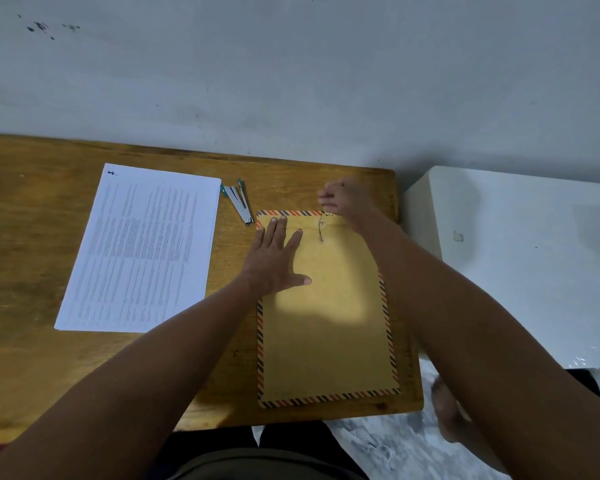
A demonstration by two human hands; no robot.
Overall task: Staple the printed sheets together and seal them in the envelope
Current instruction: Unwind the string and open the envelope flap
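Observation:
A brown envelope (326, 327) with a striped red and dark border lies flat on the right half of the wooden table (32, 237). My left hand (274, 258) presses flat on its upper left part, fingers spread. My right hand (343, 199) is blurred at the envelope's top edge, fingers curled near the string clasp (321, 230); whether it pinches the string is unclear. The stack of printed sheets (142, 251) lies to the left, tilted. A green and silver stapler (238, 204) lies hinged wide apart between the sheets and the envelope.
A grey wall rises behind the table. A white box-like surface (520, 258) stands just right of the table. Below the front edge I see my lap and a bare foot (447, 410) on a marbled floor.

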